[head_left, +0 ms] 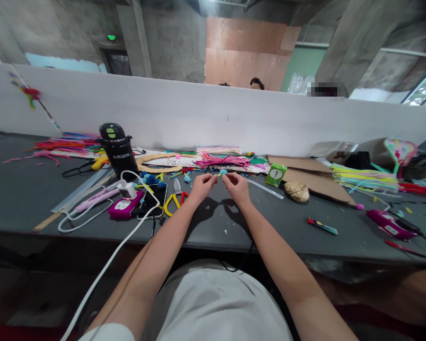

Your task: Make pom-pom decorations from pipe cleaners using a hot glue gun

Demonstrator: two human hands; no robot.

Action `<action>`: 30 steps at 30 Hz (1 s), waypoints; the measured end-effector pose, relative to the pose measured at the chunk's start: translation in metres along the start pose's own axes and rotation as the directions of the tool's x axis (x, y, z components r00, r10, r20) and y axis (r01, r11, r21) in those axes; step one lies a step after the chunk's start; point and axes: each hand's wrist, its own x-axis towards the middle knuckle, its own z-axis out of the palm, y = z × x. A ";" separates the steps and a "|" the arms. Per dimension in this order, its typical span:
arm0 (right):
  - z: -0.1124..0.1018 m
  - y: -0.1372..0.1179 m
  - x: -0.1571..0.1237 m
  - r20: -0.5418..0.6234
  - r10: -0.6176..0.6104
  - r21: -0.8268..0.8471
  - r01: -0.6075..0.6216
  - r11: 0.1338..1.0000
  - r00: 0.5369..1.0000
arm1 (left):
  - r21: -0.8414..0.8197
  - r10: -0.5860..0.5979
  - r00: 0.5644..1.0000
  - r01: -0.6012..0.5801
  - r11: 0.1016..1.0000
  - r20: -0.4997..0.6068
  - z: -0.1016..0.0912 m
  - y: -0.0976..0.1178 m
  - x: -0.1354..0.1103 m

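Note:
Over the middle of the dark table, a small light-blue fuzzy pipe-cleaner piece (223, 172) with a yellowish end is pinched between my two hands. My left hand (203, 185) closes thumb and fingertips on its yellowish left end. On the blue part, my right hand (237, 186) is closed in a pinch too; the fingers partly cover the piece. Scissors (176, 201) with yellow and red handles lie left of my left hand. Just behind the hands is a bundle of pink pipe cleaners (223, 160), with a small blue fuzzy piece (187, 178) to the left.
On the left stand a black bottle (117, 154) and a magenta power strip (126, 206) with a charger and a white cable crossing my left forearm. Right are a green packet (276, 174), a tan lump (297, 191), cardboard (315, 182) and a cutter (322, 226). A white partition (163, 111) runs behind.

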 end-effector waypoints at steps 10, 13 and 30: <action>-0.001 -0.003 -0.001 0.000 -0.003 -0.028 0.003 1.000 1.000 | -0.002 -0.003 1.000 0.003 1.000 0.008 0.000 0.000 0.000; -0.001 -0.003 -0.001 0.010 -0.005 -0.027 0.005 1.000 1.000 | -0.002 -0.009 1.000 0.009 1.000 0.006 0.000 0.001 -0.001; -0.003 0.000 0.001 0.028 -0.005 -0.029 0.006 1.000 1.000 | -0.010 0.010 1.000 -0.010 1.000 0.001 0.001 -0.003 0.000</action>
